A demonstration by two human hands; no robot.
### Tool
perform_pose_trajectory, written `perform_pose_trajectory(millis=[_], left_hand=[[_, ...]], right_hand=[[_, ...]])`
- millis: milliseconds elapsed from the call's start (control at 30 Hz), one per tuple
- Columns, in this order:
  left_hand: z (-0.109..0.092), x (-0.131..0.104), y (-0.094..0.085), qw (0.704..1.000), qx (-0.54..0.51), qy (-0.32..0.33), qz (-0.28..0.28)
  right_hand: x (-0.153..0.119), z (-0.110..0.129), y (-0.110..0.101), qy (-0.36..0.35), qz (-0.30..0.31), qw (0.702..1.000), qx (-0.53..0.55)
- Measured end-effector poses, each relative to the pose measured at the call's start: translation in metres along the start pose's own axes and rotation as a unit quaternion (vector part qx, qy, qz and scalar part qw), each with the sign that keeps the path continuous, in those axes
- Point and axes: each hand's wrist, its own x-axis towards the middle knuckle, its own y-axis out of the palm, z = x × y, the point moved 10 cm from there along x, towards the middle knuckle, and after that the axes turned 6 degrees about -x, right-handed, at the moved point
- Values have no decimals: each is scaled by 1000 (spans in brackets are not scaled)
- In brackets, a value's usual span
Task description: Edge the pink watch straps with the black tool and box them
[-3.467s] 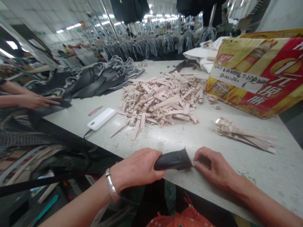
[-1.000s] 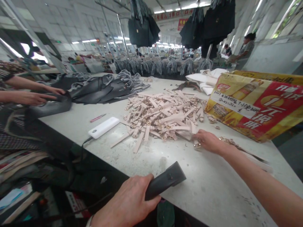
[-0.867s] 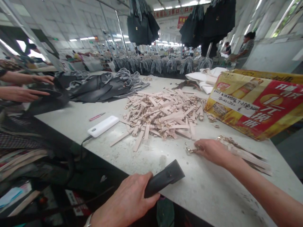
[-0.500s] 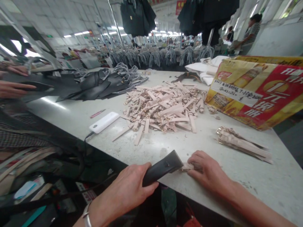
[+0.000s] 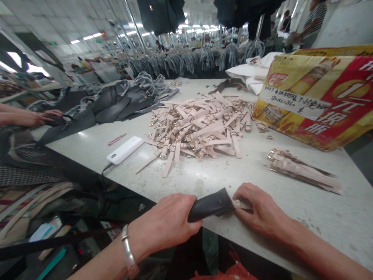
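My left hand [image 5: 171,217] is closed around a black leather strap piece [image 5: 212,204], its wide end pointing right near the table's front edge. Against that end, my right hand [image 5: 259,208] pinches a pale pink buckle strap [image 5: 240,205]; the fingers hide most of it. Whether the two pieces are joined I cannot tell. Beyond my hands lies a big loose heap of pale pink buckle straps [image 5: 201,128]. To the right, a neat bundle of the same straps [image 5: 304,171] rests on the table with its gold buckles to the left.
A white power bank [image 5: 124,150] with a cable and a pink pen [image 5: 117,139] lie left of the heap. A yellow and red carton [image 5: 314,101] stands at the right. Black leather pieces [image 5: 116,103] are piled at the left, where another person's hands [image 5: 37,118] work.
Both my hands and the black piece have shifted slightly right, and the black piece is now closer to the pink strap. The other person's hands have changed position.
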Motion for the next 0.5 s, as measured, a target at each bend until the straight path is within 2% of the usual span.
perform_pose_trajectory(millis=[167,300,500], left_hand=[[4,-4,1,1000,7,-12,0],[0,-9,-1,1000,24,-7,-4],[-9,-5,-3,999,42,4,0]], right_hand=[[-11,-14,-7,26,2,999,-22],[-14,-17,-5,-2,15,1000,13],[-15,-27,-1,8,-8,999,42]])
